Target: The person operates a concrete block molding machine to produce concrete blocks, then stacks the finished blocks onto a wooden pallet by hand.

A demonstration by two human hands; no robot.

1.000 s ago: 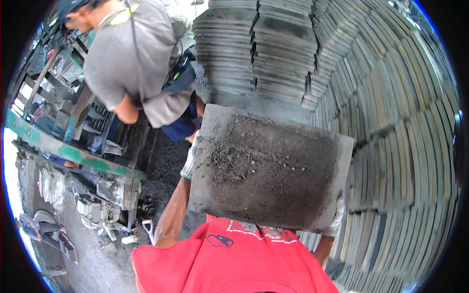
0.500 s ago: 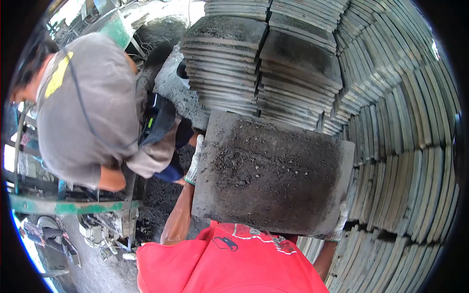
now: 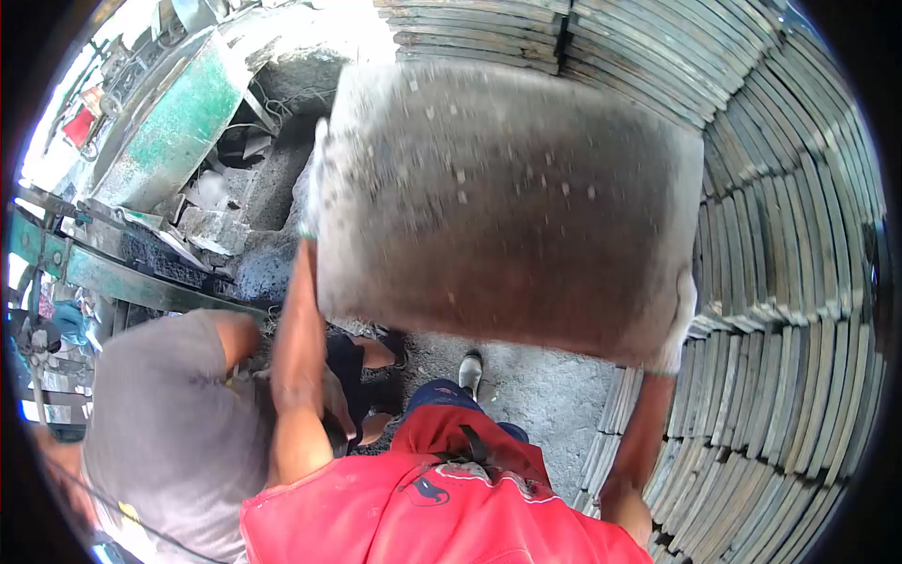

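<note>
A wide, dirt-stained flat board (image 3: 507, 216) is held up in front of me at arm's length, slightly tilted and blurred. My left hand (image 3: 316, 183), in a pale knit glove, grips its left edge. My right hand (image 3: 682, 320), gloved too, is closed on the right edge near the lower corner. Dark grit and small pale crumbs are scattered over the board's face. The fingers behind the board are hidden.
Stacked boards (image 3: 470, 33) rise behind, and more stacks (image 3: 780, 254) line the right side. A co-worker in a grey shirt (image 3: 178, 423) bends close on my left. Beyond are a green metal machine frame (image 3: 169, 141) and rubble. Grey floor (image 3: 545, 385) shows below.
Both hands have raised the board away from my body and up toward the stacks. The co-worker now appears lower and bent, and my legs and the floor have come into view.
</note>
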